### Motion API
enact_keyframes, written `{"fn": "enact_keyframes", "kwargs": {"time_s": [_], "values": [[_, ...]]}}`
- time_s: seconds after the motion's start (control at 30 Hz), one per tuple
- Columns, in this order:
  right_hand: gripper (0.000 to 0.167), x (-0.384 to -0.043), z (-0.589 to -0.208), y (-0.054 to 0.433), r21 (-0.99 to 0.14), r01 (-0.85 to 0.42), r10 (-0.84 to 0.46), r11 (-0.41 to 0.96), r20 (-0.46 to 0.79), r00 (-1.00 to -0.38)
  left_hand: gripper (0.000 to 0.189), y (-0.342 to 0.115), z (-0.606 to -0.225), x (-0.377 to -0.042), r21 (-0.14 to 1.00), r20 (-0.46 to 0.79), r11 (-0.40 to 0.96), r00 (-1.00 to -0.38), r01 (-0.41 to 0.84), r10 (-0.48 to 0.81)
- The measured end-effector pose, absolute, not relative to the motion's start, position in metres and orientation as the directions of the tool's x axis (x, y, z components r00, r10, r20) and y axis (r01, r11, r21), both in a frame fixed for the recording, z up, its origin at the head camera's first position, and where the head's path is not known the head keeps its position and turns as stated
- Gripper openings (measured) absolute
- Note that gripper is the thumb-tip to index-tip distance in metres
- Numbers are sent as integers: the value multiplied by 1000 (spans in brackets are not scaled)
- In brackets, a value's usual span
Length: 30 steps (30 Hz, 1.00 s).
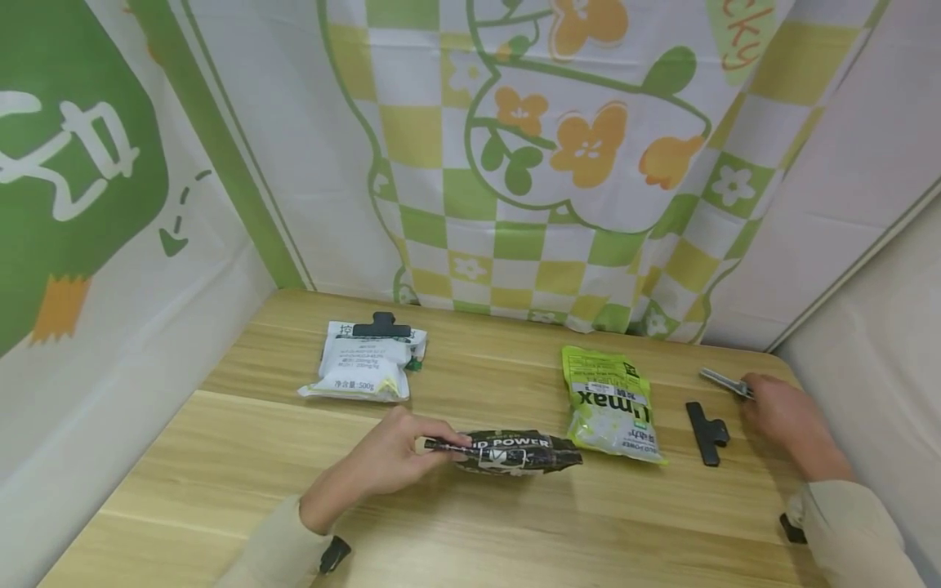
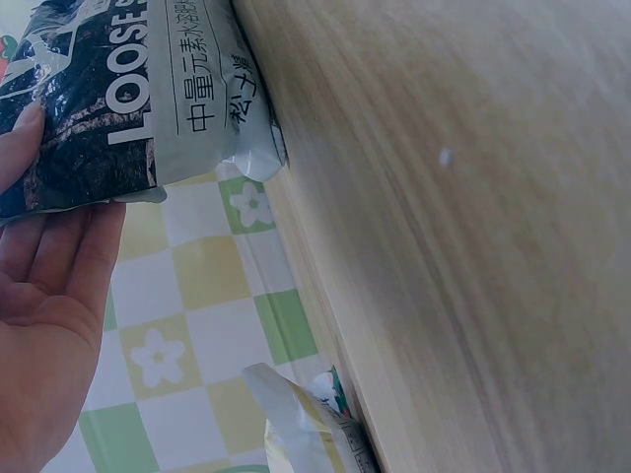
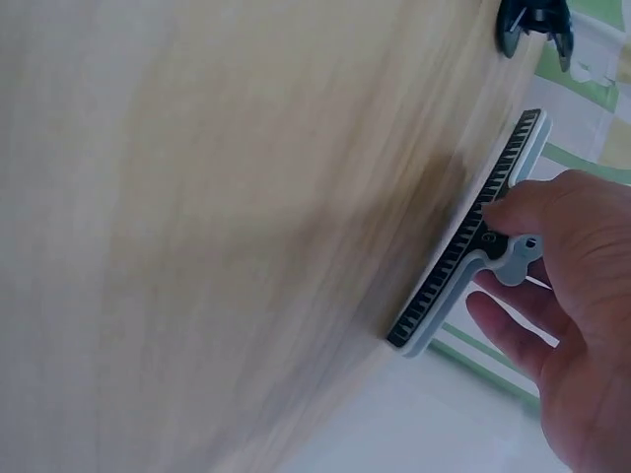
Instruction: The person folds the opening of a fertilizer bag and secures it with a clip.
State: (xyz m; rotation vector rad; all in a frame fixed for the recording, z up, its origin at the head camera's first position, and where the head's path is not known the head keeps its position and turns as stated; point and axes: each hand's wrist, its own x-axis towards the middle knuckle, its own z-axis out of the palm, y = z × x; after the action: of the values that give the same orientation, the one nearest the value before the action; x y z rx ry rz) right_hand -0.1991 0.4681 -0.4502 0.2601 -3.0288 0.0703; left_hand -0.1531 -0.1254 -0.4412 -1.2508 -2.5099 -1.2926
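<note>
Two bare hands work over a pale, wood-grained tabletop [image 1: 515, 547], each occupied with something different. On the left side, the left hand [image 1: 400, 449] pinches one end of a dark, glossy plastic packet [image 1: 515, 455] printed with white lettering that includes the word POWER; from the left wrist, the thumb lies on the printed front and the fingers go behind it. That packet is held across the near middle of the table, though from these angles I can't fairly say whether its lower edge touches the wood. Toward the right end, the right hand [image 1: 782, 420] has its thumb and fingers clamped on the handle of a pale grey bar clip with a black ridged strip [image 1: 724, 381], whose long bar points away from the palm. Just beside this hand lies a black T-shaped clip [image 1: 706, 434], flat on the table. Between that clip and the dark packet rests a lime-green and grey plastic bag [image 1: 612, 404] marked Umax, its lettering upside down in the head view. Well apart, at the far left, lies a white plastic bag with small printed text [image 1: 360, 367], a black bar clip [image 1: 381, 326] fastened across its far edge. Behind the table hangs a green, yellow and white checked curtain [image 1: 470, 208] with orange flowers.
</note>
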Motion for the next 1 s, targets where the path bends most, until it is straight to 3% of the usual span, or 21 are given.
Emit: {"fn": "enact_keyframes", "kwargs": {"time_s": [0.37,1.0], "values": [[31,-196,-448,458,-29,-197,-180,980,304,-936,19,-125,-442,-154,661,370,332,-677,673,636],[36,-189,-433,433,-29,-184,-160,983,374,-914,21,-125,-440,-152,659,388,324,-676,678,626]]}}
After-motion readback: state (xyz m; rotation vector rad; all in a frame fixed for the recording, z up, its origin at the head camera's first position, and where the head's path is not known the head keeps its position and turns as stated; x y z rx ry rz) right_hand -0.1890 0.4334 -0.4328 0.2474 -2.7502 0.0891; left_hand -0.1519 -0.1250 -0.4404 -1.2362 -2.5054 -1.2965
